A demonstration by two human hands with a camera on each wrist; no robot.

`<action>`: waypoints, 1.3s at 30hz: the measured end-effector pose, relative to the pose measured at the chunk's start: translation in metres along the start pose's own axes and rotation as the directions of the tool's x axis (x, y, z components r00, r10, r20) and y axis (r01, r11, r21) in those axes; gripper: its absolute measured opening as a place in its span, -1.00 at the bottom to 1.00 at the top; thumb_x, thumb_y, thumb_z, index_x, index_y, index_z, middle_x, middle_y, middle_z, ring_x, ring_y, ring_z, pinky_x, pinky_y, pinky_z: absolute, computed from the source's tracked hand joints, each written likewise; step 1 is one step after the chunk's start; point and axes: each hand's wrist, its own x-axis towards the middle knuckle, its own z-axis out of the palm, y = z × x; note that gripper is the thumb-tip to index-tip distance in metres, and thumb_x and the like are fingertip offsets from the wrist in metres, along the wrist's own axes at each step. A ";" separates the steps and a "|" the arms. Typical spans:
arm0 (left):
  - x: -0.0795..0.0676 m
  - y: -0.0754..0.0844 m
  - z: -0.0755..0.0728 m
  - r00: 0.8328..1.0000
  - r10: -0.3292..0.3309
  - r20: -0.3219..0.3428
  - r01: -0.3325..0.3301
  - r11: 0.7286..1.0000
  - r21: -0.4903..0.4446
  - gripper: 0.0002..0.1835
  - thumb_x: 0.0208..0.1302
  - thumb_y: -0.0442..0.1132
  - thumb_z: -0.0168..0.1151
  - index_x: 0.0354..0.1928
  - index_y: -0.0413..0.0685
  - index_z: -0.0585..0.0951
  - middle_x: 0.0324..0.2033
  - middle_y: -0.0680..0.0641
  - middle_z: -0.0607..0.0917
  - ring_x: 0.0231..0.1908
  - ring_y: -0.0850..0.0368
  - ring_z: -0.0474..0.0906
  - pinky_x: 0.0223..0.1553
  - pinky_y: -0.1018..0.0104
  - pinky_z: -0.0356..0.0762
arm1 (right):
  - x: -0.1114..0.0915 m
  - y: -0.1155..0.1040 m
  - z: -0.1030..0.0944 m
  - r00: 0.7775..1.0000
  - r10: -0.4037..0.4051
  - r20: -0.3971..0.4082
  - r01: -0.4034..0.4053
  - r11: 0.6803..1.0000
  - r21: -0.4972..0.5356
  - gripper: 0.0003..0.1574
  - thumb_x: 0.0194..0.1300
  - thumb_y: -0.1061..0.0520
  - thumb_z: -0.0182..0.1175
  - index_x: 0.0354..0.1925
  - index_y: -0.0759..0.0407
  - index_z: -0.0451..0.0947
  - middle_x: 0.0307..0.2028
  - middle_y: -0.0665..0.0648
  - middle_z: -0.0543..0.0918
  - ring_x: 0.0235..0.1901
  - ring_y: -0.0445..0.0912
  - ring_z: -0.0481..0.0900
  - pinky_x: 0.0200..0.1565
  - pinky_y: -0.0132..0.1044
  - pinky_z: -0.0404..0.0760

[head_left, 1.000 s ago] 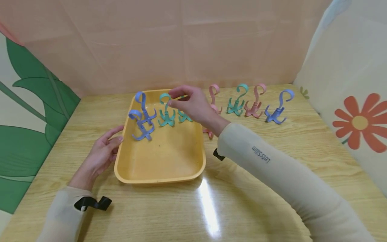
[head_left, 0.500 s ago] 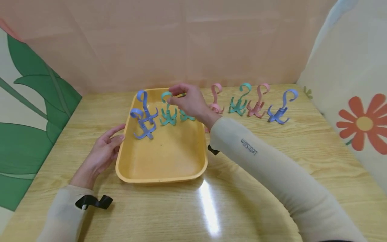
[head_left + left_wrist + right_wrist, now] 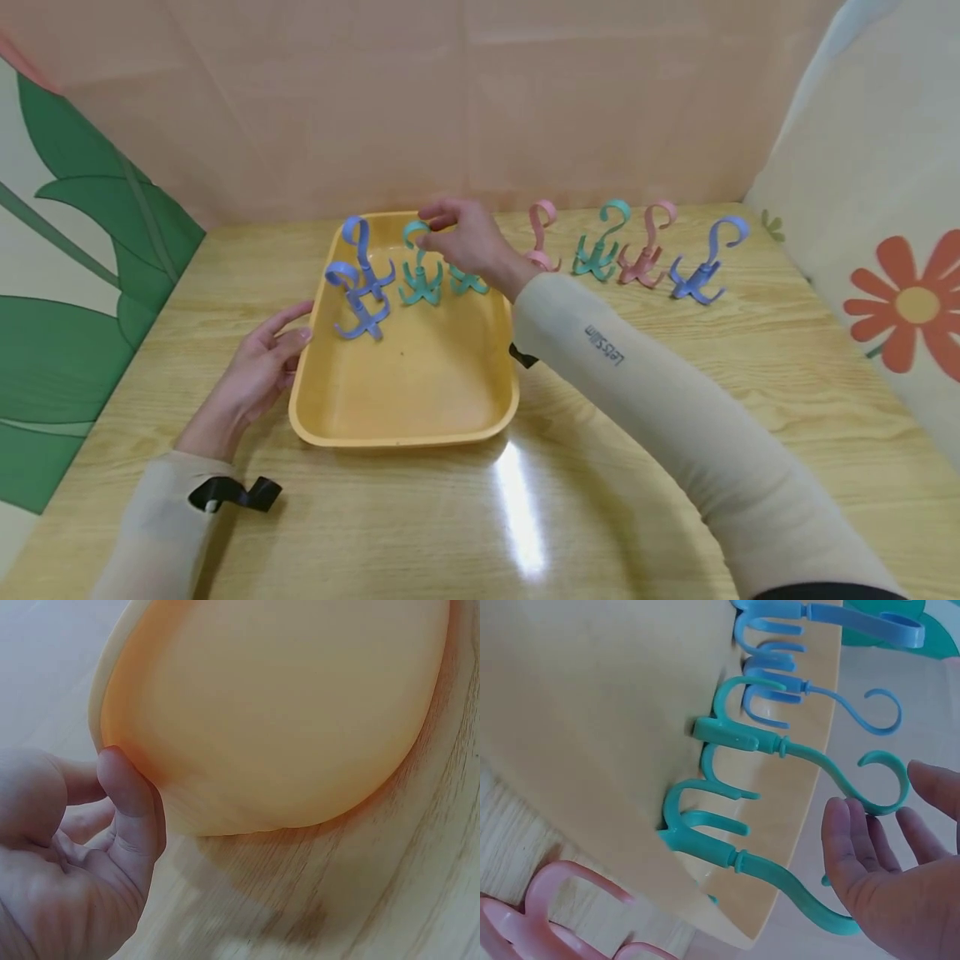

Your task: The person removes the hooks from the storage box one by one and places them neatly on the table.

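Note:
My left hand (image 3: 255, 371) grips the left rim of a yellow plastic tray (image 3: 416, 383), thumb at the edge. Over the tray's back part, my right hand (image 3: 474, 243) has thumb and fingertips at the curled top of a green multi-prong hanging hook (image 3: 422, 287). In the right wrist view the curl of this green hook (image 3: 810, 754) sits between thumb and fingers. A second green hook (image 3: 705, 847) stands beside it, its top partly hidden by my palm. Two blue hooks, one behind (image 3: 373, 279) and one in front (image 3: 363, 321), stand at the tray's left side.
To the right of the tray, a pink hook (image 3: 542, 233), a green hook (image 3: 596, 258), another pink hook (image 3: 641, 262) and a blue hook (image 3: 697, 279) stand on the wooden table (image 3: 675, 367). A pinkish sheet (image 3: 315, 108) hangs along the table's back edge.
My right forearm has shifted slightly left, while the fingertips stay at the green hook's top. The left hand keeps its place on the tray. The whole scene has drifted slightly with the head.

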 end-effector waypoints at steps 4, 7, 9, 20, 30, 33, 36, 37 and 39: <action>0.000 0.001 0.000 1.000 -0.001 0.000 0.001 1.000 0.005 -0.35 0.55 -0.14 0.09 0.57 0.04 0.15 -0.08 0.02 0.72 -0.33 0.19 0.70 -0.42 0.42 0.62 | 0.002 0.000 0.001 1.000 0.008 -0.004 -0.008 1.000 0.019 -0.56 0.39 0.17 0.31 0.20 0.17 0.57 0.07 0.17 0.59 -0.04 0.03 0.63 -0.06 -0.20 0.65; 0.001 0.000 0.000 1.000 0.007 0.003 -0.007 1.000 0.005 -0.35 0.55 -0.15 0.10 0.57 0.03 0.15 -0.10 0.02 0.72 -0.35 0.20 0.69 -0.46 0.44 0.59 | 0.002 0.000 0.002 1.000 -0.002 -0.013 0.003 1.000 0.015 -0.58 0.39 0.18 0.30 0.19 0.18 0.59 0.04 0.17 0.61 -0.08 0.01 0.64 -0.08 -0.22 0.65; 0.001 0.000 0.000 1.000 0.016 0.006 -0.016 1.000 0.002 -0.35 0.55 -0.15 0.09 0.57 0.02 0.15 -0.11 0.02 0.72 -0.37 0.21 0.68 -0.48 0.46 0.57 | 0.002 0.001 0.004 1.000 -0.013 -0.019 0.013 1.000 0.007 -0.59 0.39 0.18 0.30 0.18 0.20 0.60 0.02 0.17 0.62 -0.12 0.01 0.65 -0.11 -0.24 0.66; 0.000 -0.003 0.000 0.999 0.044 0.023 -0.043 0.998 -0.034 -0.38 0.54 -0.16 0.11 0.54 0.00 0.20 -0.19 0.02 0.73 -0.43 0.22 0.68 -0.57 0.47 0.52 | 0.000 0.004 0.007 0.999 -0.029 -0.013 0.029 1.000 -0.005 -0.71 0.39 0.19 0.31 0.05 0.22 0.65 -0.12 0.13 0.67 -0.19 -0.02 0.64 -0.15 -0.23 0.66; 0.000 -0.003 0.000 0.998 0.051 0.028 -0.050 0.998 -0.034 -0.38 0.54 -0.16 0.11 0.54 -0.01 0.20 -0.20 0.02 0.73 -0.46 0.24 0.65 -0.59 0.49 0.48 | -0.002 0.007 0.007 0.999 -0.028 -0.015 0.028 1.000 0.009 -0.78 0.36 0.21 0.32 -0.04 0.25 0.66 -0.15 0.13 0.69 -0.17 0.01 0.65 -0.06 -0.17 0.65; 0.000 -0.003 0.000 0.998 0.053 0.026 -0.052 0.998 -0.034 -0.39 0.54 -0.17 0.11 0.54 -0.01 0.21 -0.21 0.04 0.73 -0.49 0.26 0.62 -0.61 0.51 0.42 | -0.003 0.007 0.007 0.999 -0.032 -0.012 0.033 0.999 0.022 -0.80 0.35 0.22 0.33 -0.07 0.24 0.66 -0.17 0.13 0.69 -0.19 0.00 0.65 -0.03 -0.12 0.65; 0.000 -0.003 0.000 0.998 0.050 0.024 -0.049 0.998 -0.032 -0.39 0.54 -0.18 0.11 0.54 0.00 0.21 -0.21 0.03 0.73 -0.50 0.27 0.60 -0.61 0.52 0.40 | -0.004 0.006 0.007 0.999 -0.037 -0.010 0.037 0.999 0.024 -0.80 0.34 0.21 0.34 -0.08 0.24 0.67 -0.18 0.12 0.69 -0.22 -0.04 0.64 -0.02 -0.09 0.65; 0.000 -0.003 0.000 0.999 0.049 0.022 -0.049 0.998 -0.030 -0.40 0.54 -0.18 0.10 0.54 0.00 0.21 -0.21 0.03 0.73 -0.50 0.27 0.59 -0.61 0.52 0.39 | -0.005 0.005 0.007 0.999 -0.038 -0.009 0.038 0.999 0.026 -0.80 0.34 0.21 0.34 -0.07 0.24 0.67 -0.18 0.12 0.70 -0.22 -0.04 0.64 -0.02 -0.10 0.65; 0.000 -0.002 0.000 0.999 0.048 0.020 -0.048 0.999 -0.025 -0.40 0.55 -0.18 0.10 0.54 0.00 0.21 -0.21 0.03 0.73 -0.50 0.28 0.58 -0.62 0.52 0.39 | -0.006 0.003 0.007 0.999 -0.041 -0.007 0.041 0.999 0.032 -0.79 0.35 0.21 0.33 -0.06 0.25 0.67 -0.19 0.12 0.70 -0.22 -0.04 0.64 -0.03 -0.11 0.65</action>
